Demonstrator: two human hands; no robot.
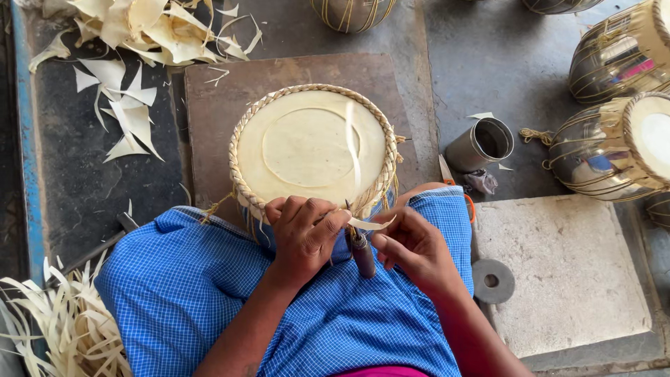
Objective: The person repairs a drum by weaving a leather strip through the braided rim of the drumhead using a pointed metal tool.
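Note:
A round drum (pixel 310 143) with a pale skin head and a braided rim rests between my knees, against my blue checked cloth (pixel 209 293). My left hand (pixel 301 234) grips the near rim of the drum. My right hand (pixel 412 248) holds a small tool with a dark handle (pixel 362 253) and pinches a thin pale strip of hide (pixel 370 223) that runs up across the drum head.
Pale hide trimmings lie at the top left (pixel 139 35) and bottom left (pixel 63 321). A metal cup (pixel 481 143) stands to the right. Several shiny metal drums (pixel 614 146) sit at the right edge. A stone slab (pixel 565 272) and a metal washer (pixel 493 281) lie near my right knee.

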